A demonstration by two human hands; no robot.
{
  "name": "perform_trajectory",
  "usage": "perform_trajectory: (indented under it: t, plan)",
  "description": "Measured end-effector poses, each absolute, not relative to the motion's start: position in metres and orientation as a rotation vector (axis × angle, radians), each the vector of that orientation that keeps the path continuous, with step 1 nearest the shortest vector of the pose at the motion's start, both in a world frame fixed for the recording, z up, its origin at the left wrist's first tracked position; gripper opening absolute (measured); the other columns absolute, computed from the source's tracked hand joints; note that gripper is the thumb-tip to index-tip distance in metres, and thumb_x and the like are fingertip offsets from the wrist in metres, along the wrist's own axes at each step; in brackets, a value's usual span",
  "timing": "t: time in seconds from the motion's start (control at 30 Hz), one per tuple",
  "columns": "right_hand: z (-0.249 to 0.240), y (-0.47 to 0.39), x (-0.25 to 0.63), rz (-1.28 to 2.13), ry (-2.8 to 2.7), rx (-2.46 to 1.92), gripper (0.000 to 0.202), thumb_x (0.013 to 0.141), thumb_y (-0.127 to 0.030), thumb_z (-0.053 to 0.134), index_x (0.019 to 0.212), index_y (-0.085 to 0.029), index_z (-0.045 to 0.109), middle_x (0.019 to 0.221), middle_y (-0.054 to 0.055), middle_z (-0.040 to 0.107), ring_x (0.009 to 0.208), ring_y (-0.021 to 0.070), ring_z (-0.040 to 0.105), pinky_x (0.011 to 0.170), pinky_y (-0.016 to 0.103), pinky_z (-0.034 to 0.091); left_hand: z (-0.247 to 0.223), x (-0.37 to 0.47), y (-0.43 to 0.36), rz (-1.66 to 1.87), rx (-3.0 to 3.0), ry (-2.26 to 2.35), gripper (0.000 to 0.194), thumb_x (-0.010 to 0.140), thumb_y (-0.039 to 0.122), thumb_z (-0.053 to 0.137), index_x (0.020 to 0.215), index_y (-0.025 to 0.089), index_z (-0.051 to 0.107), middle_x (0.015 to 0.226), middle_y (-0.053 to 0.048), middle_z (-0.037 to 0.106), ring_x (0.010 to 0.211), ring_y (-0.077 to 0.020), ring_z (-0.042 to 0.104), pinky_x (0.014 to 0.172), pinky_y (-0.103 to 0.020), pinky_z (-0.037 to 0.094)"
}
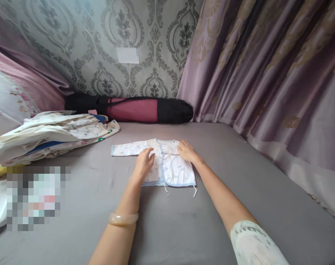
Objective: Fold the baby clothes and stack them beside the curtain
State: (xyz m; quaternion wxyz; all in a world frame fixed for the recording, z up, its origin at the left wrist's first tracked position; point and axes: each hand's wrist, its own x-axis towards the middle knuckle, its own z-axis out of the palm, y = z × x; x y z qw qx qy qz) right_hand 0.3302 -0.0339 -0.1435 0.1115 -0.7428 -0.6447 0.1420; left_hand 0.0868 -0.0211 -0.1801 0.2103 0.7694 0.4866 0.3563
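Note:
A small white baby jacket (pixel 176 170) with pale prints and light blue trim lies front up on the bed. Its left-side sleeve stretches straight out, while the right-side sleeve appears folded inward across the chest. Two white ties hang past the bottom hem. My left hand (pixel 145 161) is over the left half of the jacket, thumb and fingers apart and curved; whether it touches the cloth I cannot tell. At the right shoulder, my right hand (pixel 187 150) rests on the fabric with its fingers stretched out and gripping nothing.
Grey sheet (pixel 211 221) covers the bed. A heap of folded clothes (pixel 59 132) lies at left, with a blurred-out patch (pixel 37 198) below it. Along the wall rests a black and maroon roll bag (pixel 134 109). Purple curtains (pixel 266 73) hang at right.

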Motion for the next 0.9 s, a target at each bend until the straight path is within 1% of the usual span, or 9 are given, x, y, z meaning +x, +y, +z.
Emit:
perform_trajectory:
  t: [0.07, 0.1, 0.2, 0.37, 0.5, 0.6, 0.67, 0.77, 0.9]
  plan:
    - [-0.153, -0.036, 0.32, 0.357, -1.987, -2.237, 0.06, 0.1, -0.041, 0.026, 0.149, -0.007, 0.031, 0.159, 0.015, 0.021, 0.148, 0.0242, 0.012, 0.118, 0.039, 0.007, -0.179, 0.083, -0.021, 0.959, 2.158, 1.378, 0.028, 0.089, 0.025, 0.048, 0.111, 0.019, 0.064, 0.109, -0.01, 0.068, 0.1, -0.0226, 0.062, 0.089, -0.036, 0.049]
    - [-0.157, -0.035, 0.317, 0.327, -1.989, -2.266, 0.064, 0.1, -0.044, 0.024, 0.151, -0.006, 0.028, 0.159, 0.016, 0.019, 0.148, 0.0247, 0.011, 0.119, 0.04, 0.005, -0.179, 0.081, -0.021, 0.939, 2.163, 1.388, 0.028, 0.089, 0.025, 0.047, 0.109, 0.019, 0.065, 0.105, -0.009, 0.069, 0.097, -0.0223, 0.063, 0.088, -0.036, 0.049]
    - [-0.166, -0.032, 0.315, 0.286, -1.925, -2.334, 0.071, 0.099, -0.049, 0.018, 0.151, -0.002, 0.024, 0.159, 0.018, 0.016, 0.148, 0.0272, 0.011, 0.118, 0.042, 0.008, -0.18, 0.077, -0.02, 0.896, 2.154, 1.421, 0.028, 0.089, 0.026, 0.046, 0.107, 0.021, 0.066, 0.099, -0.007, 0.071, 0.09, -0.0214, 0.063, 0.084, -0.035, 0.049]
    - [-0.177, -0.026, 0.321, 0.242, -1.905, -2.334, 0.072, 0.099, -0.048, 0.019, 0.151, 0.0, 0.021, 0.159, 0.019, 0.013, 0.147, 0.028, 0.011, 0.118, 0.041, 0.009, -0.179, 0.077, -0.02, 0.871, 2.115, 1.471, 0.03, 0.088, 0.028, 0.046, 0.107, 0.019, 0.068, 0.096, -0.008, 0.072, 0.087, -0.0213, 0.063, 0.082, -0.035, 0.049]
    - [-0.172, -0.025, 0.319, 0.278, -1.902, -2.372, 0.07, 0.099, -0.049, 0.021, 0.151, -0.003, 0.023, 0.159, 0.019, 0.015, 0.147, 0.0282, 0.012, 0.117, 0.043, 0.01, -0.172, 0.077, -0.02, 0.861, 2.049, 1.5, 0.03, 0.087, 0.027, 0.047, 0.105, 0.02, 0.069, 0.098, -0.008, 0.072, 0.087, -0.0214, 0.064, 0.082, -0.033, 0.049]
    - [-0.161, -0.025, 0.304, 0.265, -1.922, -2.349, 0.067, 0.099, -0.048, 0.019, 0.152, -0.007, 0.025, 0.159, 0.019, 0.016, 0.147, 0.0285, 0.011, 0.117, 0.048, 0.004, -0.168, 0.076, -0.021, 0.849, 2.042, 1.497, 0.027, 0.087, 0.026, 0.046, 0.096, 0.02, 0.07, 0.093, -0.007, 0.072, 0.085, -0.0209, 0.064, 0.08, -0.031, 0.048]
    - [-0.157, -0.026, 0.288, 0.257, -1.993, -2.245, 0.063, 0.1, -0.047, 0.017, 0.153, -0.013, 0.025, 0.16, 0.015, 0.015, 0.148, 0.0271, 0.008, 0.117, 0.049, 0.001, -0.166, 0.077, -0.022, 0.824, 2.056, 1.489, 0.026, 0.087, 0.025, 0.046, 0.091, 0.019, 0.07, 0.088, -0.007, 0.072, 0.082, -0.0202, 0.064, 0.077, -0.03, 0.047]
    - [-0.159, -0.028, 0.264, 0.344, -2.09, -2.107, 0.061, 0.1, -0.05, 0.017, 0.153, -0.022, 0.025, 0.161, 0.01, 0.013, 0.148, 0.0265, 0.006, 0.117, 0.051, 0.002, -0.166, 0.077, -0.023, 0.775, 2.078, 1.469, 0.026, 0.087, 0.024, 0.045, 0.09, 0.018, 0.07, 0.084, -0.006, 0.071, 0.077, -0.0186, 0.062, 0.073, -0.028, 0.045]
    - [-0.169, -0.027, 0.251, 0.358, -2.09, -2.106, 0.059, 0.099, -0.05, 0.018, 0.153, -0.025, 0.027, 0.161, 0.01, 0.014, 0.148, 0.0286, 0.007, 0.115, 0.055, 0.003, -0.167, 0.077, -0.024, 0.729, 2.092, 1.466, 0.026, 0.088, 0.024, 0.045, 0.091, 0.018, 0.07, 0.082, -0.006, 0.071, 0.075, -0.0175, 0.061, 0.071, -0.027, 0.043]
